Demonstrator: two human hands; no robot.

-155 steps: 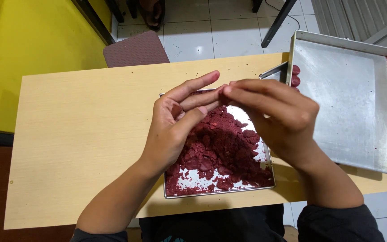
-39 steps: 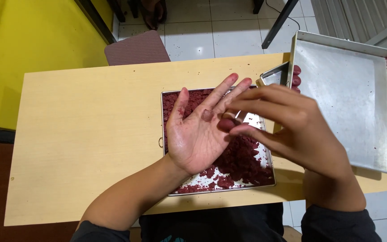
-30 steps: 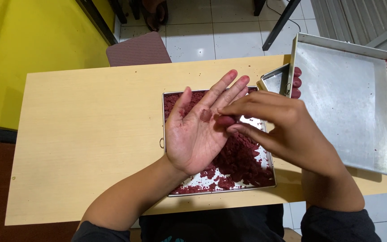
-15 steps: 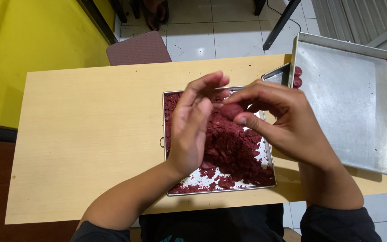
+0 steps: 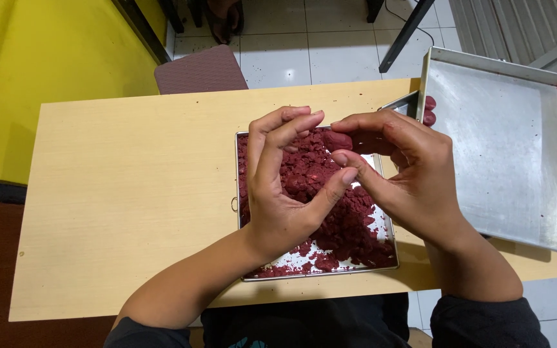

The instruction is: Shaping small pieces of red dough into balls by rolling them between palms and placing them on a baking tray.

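A small metal tray [image 5: 320,274] lies on the wooden table [image 5: 130,193], filled with crumbly dark red dough [image 5: 349,225]. Both my hands hover just over it. My right hand [image 5: 407,174] pinches a small lump of red dough [image 5: 336,140] between thumb and fingers. My left hand [image 5: 282,187] curls beside it, fingers bent, thumb touching the right hand's thumb. Whether the left hand also touches the lump is hard to tell.
A large empty metal baking pan [image 5: 504,145] rests tilted at the table's right end. Two red dough balls [image 5: 429,111] sit by its left rim, beside another small tray's corner [image 5: 402,103]. A brown stool [image 5: 200,69] stands beyond the table; a yellow wall [image 5: 46,58] is left.
My left hand was flat and palm up with the right hand rolling dough on it. Its fingers have since curled closed, and the lump now sits at my right fingertips.
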